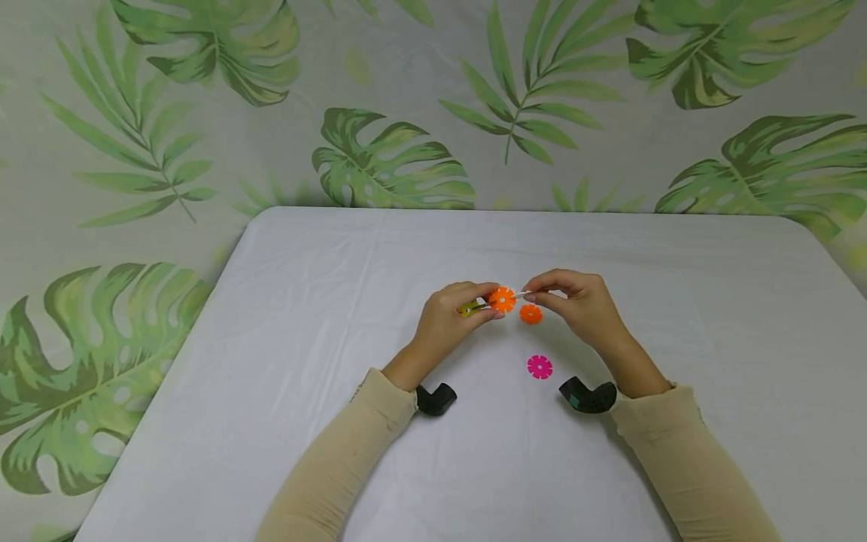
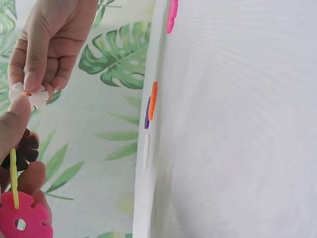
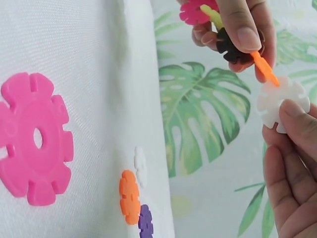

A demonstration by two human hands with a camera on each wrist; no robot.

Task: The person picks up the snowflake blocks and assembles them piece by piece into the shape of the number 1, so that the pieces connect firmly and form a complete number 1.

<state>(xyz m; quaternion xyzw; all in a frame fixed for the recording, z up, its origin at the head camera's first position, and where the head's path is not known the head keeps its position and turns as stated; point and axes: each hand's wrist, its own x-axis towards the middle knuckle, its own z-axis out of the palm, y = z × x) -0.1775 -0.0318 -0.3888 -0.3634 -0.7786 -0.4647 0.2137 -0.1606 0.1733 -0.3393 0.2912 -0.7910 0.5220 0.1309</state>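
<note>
My left hand (image 1: 450, 312) pinches a chain of slotted plastic building discs. It runs from a pink disc (image 2: 25, 218) through a yellow disc (image 3: 213, 19) and a black disc (image 3: 230, 47) to an orange disc (image 1: 503, 299) at the end facing the right hand. Between thumb and fingers, my right hand (image 1: 579, 297) pinches a white disc (image 3: 282, 99). The edge of the orange disc meets the white one at its rim, the two set at an angle. Both hands are raised over the table, close together.
On the white table (image 1: 271, 316) lie a loose pink disc (image 1: 539, 367) and an orange disc (image 1: 531, 315). Close to that orange one, a purple disc (image 3: 146, 223) and another white disc (image 3: 141, 166) show. A leaf-patterned cloth (image 1: 393, 162) hangs behind the table.
</note>
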